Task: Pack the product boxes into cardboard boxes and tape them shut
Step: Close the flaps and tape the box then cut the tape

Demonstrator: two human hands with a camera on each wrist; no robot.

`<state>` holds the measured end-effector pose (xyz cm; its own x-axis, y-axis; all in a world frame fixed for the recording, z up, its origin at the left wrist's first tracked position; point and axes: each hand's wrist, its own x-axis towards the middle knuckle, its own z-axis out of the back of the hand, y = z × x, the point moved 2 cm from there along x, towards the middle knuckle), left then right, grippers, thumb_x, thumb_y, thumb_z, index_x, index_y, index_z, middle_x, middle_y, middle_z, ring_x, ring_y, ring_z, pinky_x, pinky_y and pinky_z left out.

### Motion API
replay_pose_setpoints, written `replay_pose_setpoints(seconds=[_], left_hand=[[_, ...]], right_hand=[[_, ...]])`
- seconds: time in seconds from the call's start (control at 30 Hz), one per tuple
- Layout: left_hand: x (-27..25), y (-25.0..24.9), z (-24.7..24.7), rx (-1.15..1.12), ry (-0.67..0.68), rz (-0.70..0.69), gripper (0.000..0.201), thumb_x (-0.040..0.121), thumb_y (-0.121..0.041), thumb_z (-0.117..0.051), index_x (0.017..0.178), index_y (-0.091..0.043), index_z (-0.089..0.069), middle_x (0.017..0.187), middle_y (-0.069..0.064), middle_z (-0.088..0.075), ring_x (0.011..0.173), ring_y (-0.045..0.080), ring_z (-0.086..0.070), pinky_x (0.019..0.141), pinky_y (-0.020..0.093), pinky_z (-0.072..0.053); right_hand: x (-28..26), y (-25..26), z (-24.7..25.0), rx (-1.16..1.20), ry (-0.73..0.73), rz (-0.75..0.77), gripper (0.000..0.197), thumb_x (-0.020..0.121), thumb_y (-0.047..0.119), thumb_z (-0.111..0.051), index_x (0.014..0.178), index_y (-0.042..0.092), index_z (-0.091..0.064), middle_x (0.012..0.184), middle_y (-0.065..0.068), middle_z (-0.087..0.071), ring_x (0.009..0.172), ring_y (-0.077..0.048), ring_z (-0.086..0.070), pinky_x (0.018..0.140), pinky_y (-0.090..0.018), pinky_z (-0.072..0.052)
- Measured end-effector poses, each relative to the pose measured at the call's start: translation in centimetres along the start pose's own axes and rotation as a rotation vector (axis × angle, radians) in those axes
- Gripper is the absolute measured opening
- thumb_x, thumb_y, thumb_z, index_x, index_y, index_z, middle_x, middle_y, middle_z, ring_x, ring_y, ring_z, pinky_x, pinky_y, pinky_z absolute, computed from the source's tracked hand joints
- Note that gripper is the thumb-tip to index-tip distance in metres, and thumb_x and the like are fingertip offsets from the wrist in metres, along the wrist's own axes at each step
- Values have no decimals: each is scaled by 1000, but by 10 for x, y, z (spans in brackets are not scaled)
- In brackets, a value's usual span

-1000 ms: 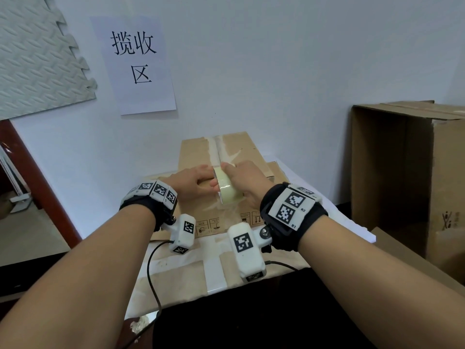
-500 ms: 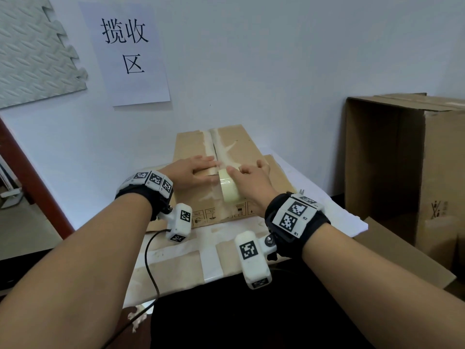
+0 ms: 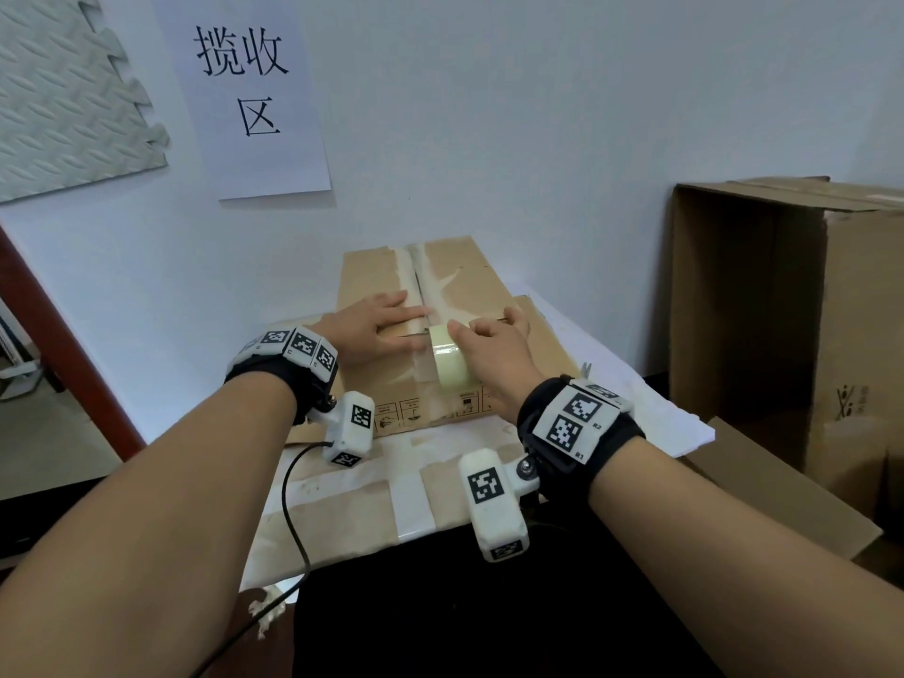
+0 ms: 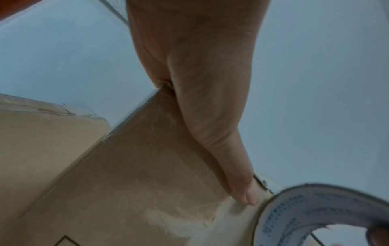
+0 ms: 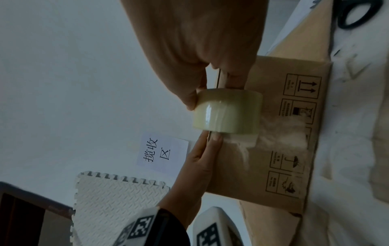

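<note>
A small cardboard box (image 3: 406, 413) with handling symbols on its front face stands on the table before me. My left hand (image 3: 372, 325) lies flat on the box top beside the taped centre seam, its thumb (image 4: 242, 191) pressing the tape end at the front edge. My right hand (image 3: 494, 354) grips a roll of clear tape (image 3: 452, 364) upright at the box's front top edge. In the right wrist view the tape roll (image 5: 227, 111) sits between the right thumb and fingers, over the box (image 5: 273, 166). A strip of tape runs down the front face.
A large cardboard box (image 3: 782, 310) lies on its side with its opening facing left, at the right. Flat cardboard (image 3: 763, 486) lies below it. Black scissors (image 5: 357, 15) lie on the white-covered table (image 3: 406, 496). A paper sign (image 3: 249, 90) and a foam mat (image 3: 63, 90) hang on the wall.
My left hand has gone from curled beside the tape roll to flat on the box top. The right hand keeps the roll at the front edge.
</note>
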<state>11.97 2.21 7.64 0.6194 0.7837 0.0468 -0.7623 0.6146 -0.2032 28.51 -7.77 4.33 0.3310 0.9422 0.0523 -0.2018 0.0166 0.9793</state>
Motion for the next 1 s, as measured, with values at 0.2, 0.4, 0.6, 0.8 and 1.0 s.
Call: replay_pose_setpoints(seconds=[0.2,0.4,0.6,0.8,1.0], left_hand=[[2,-1,2,3,9,-10,56,91,-51,-52,142,-48,-30,158,0,-15,146,17,-9,118,36,-5],[1,1,1,5,5,4,57,89,-53,-52,141,-50,-29,158,0,-16,146,18,-7,119,41,-5],[-2,-5,-1,-18,-73,3,68,87,-51,-58,147,-38,-27,159,0,-12,145,18,-13,117,35,-12],[-2,-7,-1,-30,-116,70,96,82,-55,-61,153,-19,-6,160,-2,6,146,15,-8,116,31,-14],[-3,-7,-3,-47,-133,50,97,81,-58,-59,153,-25,-4,160,-4,6,146,16,-9,116,34,-15]], right_hand=[[9,12,18,-58,0,-7,35,91,39,-56,68,13,-60,143,-13,-33,115,-17,-45,102,-28,-34],[31,-3,7,77,10,-99,57,53,64,-61,87,19,-70,129,-10,-50,103,-29,-61,88,-47,-54],[13,7,6,97,79,-109,32,79,47,-67,87,16,-68,137,-12,-43,102,-29,-61,55,-27,-54],[13,0,-4,26,16,-67,31,82,48,-63,78,19,-70,152,-3,-6,95,-27,-62,81,-40,-57],[9,-3,-12,-125,-32,-39,35,81,53,-59,65,23,-65,154,1,26,94,-28,-62,92,-41,-50]])
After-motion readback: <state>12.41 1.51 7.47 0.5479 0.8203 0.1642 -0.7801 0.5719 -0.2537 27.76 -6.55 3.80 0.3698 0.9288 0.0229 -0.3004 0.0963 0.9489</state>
